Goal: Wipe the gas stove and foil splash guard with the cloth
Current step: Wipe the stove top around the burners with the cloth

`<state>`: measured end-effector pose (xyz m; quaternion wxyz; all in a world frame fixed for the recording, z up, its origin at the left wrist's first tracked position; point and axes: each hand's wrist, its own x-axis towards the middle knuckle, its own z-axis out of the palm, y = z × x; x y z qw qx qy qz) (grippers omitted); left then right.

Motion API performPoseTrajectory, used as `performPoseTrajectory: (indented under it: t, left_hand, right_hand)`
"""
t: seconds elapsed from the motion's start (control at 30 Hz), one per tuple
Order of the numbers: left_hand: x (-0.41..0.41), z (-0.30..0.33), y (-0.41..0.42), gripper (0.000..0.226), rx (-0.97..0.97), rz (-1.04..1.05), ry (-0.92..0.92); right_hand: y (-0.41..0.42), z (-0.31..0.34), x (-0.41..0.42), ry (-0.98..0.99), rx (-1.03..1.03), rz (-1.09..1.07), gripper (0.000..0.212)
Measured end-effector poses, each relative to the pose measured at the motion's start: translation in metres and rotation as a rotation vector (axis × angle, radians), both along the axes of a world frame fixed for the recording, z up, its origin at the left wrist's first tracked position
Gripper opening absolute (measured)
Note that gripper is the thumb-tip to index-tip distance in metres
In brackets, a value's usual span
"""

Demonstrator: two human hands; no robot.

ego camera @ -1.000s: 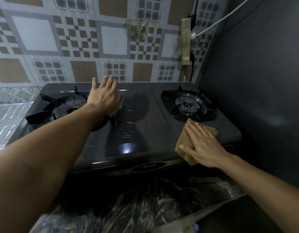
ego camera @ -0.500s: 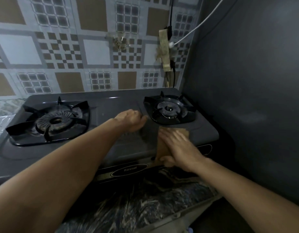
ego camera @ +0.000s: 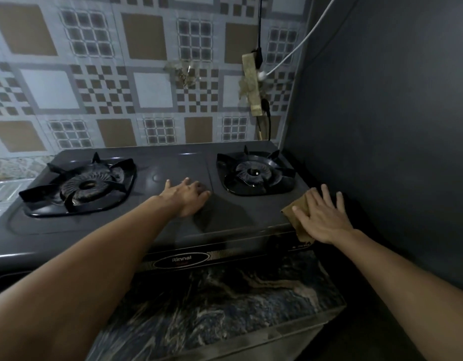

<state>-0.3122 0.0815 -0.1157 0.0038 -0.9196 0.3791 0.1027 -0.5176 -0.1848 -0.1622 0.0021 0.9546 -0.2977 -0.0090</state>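
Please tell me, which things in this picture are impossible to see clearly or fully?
- Folded brown cloth, head view: mostly covered by the flat right hand.
- Dark grey two-burner gas stove, head view: its front knobs are not visible; the forearms and shadow hide the panel.
- Stove surface under the left hand: covered by the palm.
- Foil splash guard, head view: cannot be identified for sure.
- Small print by the stove's right front corner: too small.

Stove [ego camera: 173, 230] dark grey; cloth [ego camera: 294, 213] tan-brown; wall tiles [ego camera: 152, 89] grey-brown checks; countertop [ego camera: 225, 303] dark, marbled.
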Motion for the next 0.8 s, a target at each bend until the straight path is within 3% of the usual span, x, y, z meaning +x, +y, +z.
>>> performPoseTrajectory:
  t: [0.13, 0.3, 0.4, 0.6, 0.8]
  left_hand:
    - [0.0, 0.001, 0.001, 0.058, -0.027, 0.091, 0.024]
    - [0.002, 0.001, 0.023, 0.059, -0.09, 0.177, 0.003]
    - [0.003, 0.007, 0.055, 0.052, -0.152, 0.244, -0.005]
    - [0.009, 0.009, 0.155, 0.039, -0.394, 0.463, -0.2]
    - [0.023, -0.005, 0.252, 0.042, -0.574, 0.866, -0.11]
  right_hand:
    - [0.062, -0.007, 0.025, -0.126, -0.003, 0.29, 0.085]
    - [0.142, -0.007, 0.061, -0.125, -0.043, 0.608, 0.099]
    - [0.18, -0.009, 0.084, -0.119, -0.05, 0.706, 0.099]
    - [0.256, -0.008, 0.123, -0.134, -0.041, 0.906, 0.08]
    - [0.317, -0.002, 0.163, -0.053, -0.012, 1.026, 0.081]
